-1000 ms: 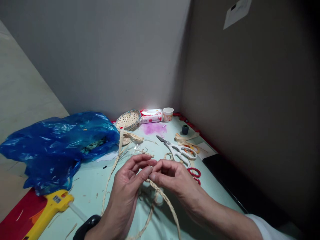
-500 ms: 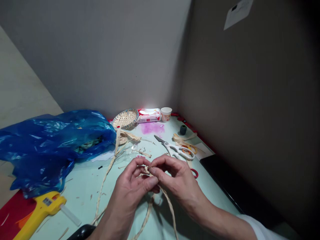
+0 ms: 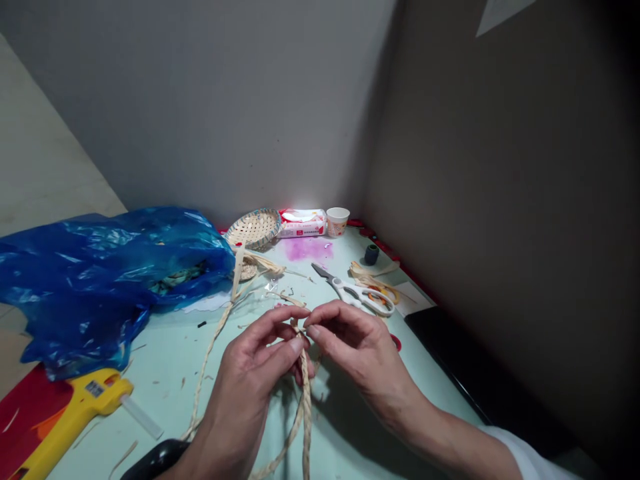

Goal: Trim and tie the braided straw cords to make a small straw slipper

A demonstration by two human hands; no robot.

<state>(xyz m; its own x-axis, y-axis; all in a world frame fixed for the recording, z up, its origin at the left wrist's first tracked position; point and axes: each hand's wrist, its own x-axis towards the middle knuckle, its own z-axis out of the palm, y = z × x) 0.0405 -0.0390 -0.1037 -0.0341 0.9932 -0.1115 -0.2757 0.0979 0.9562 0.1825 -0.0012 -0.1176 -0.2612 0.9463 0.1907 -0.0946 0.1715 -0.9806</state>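
Observation:
A pale braided straw cord [image 3: 306, 413] hangs down in a loop from between my two hands, over the table's near side. My left hand [image 3: 267, 353] is closed on the cord near its upper end, the thumb lying against the braid. My right hand [image 3: 353, 343] pinches with thumb and forefinger at the cord's tip; what lies between those fingertips is too small to make out clearly. The fingertips of both hands nearly meet there. Another length of braid [image 3: 207, 360] runs down the table left of my left wrist.
White-handled scissors [image 3: 357, 291] lie beyond my right hand, near straw strips and a dark thread spool [image 3: 371, 254]. A woven basket [image 3: 254, 229], tissue pack [image 3: 303, 223] and paper cup [image 3: 337, 221] stand at the back. Left are a blue plastic bag [image 3: 115, 280] and yellow glue gun [image 3: 80, 410].
The braid between my hands has turned, and its right strand now hangs straighter and closer to the left one. My right fingers have drawn slightly away from my left thumb. The view has shifted slightly.

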